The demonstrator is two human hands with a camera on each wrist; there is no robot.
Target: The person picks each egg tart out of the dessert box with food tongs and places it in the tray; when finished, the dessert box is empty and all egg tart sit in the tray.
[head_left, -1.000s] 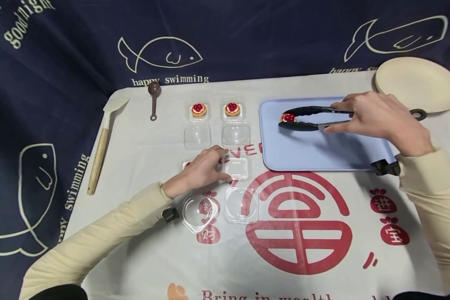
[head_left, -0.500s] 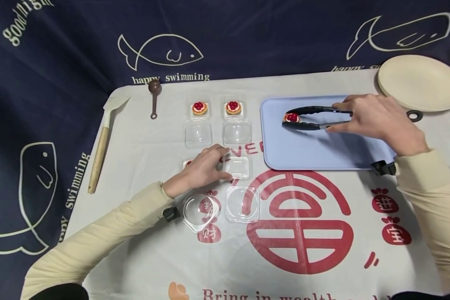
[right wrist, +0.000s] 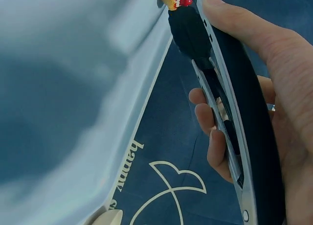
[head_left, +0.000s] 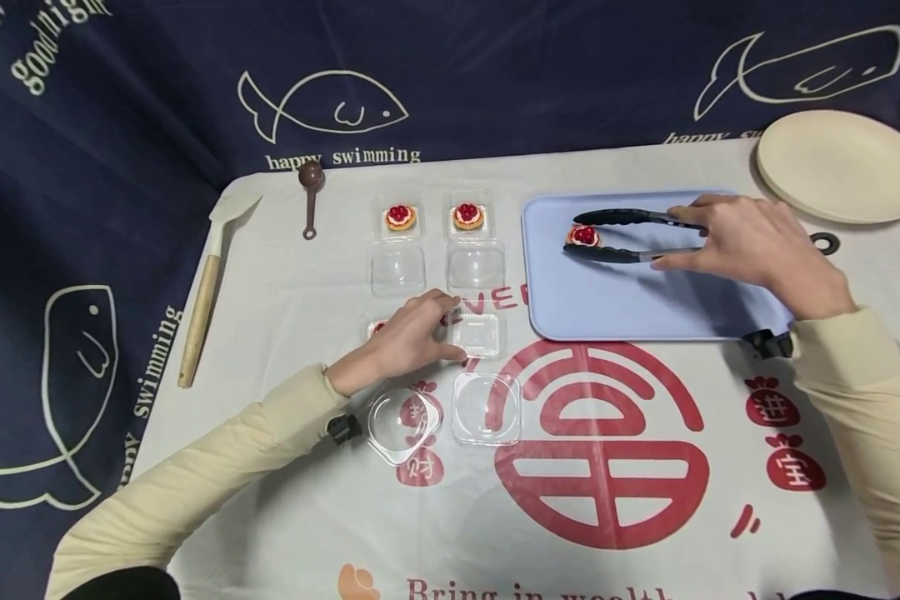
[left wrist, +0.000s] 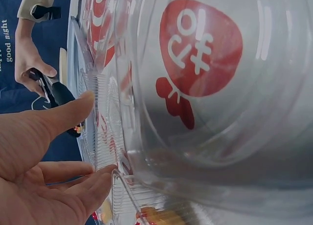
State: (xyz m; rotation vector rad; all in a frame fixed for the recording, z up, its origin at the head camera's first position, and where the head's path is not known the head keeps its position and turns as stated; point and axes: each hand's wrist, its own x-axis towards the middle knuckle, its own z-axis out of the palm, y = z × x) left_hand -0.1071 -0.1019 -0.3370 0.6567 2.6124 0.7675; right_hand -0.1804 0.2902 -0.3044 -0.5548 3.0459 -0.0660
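My right hand (head_left: 753,246) grips black-tipped metal tongs (head_left: 621,217) over a light blue tray (head_left: 645,308). The tongs' arms stand apart around a small tart (head_left: 585,236) with red topping; the nearer arm is right at it, with a gap on the far side. In the right wrist view the thumb (right wrist: 244,19) lies along one arm and the fingers curl at the other. My left hand (head_left: 408,333) rests beside a hinged clear plastic box (head_left: 476,335), thumb and fingers spread at its left edge. It partly hides another box's tart (head_left: 377,327).
Two clear boxes with tarts (head_left: 401,217) (head_left: 468,216) stand farther back, lids folded toward me. Two clear lids (head_left: 403,423) (head_left: 487,408) lie nearer. A brown scoop (head_left: 311,196) and wooden-handled spatula (head_left: 202,312) lie left; a cream plate (head_left: 843,167) sits back right.
The tongs' arms have spread, and the far arm has come away from the tart. The right hand has shifted slightly; the left hand stays in place.
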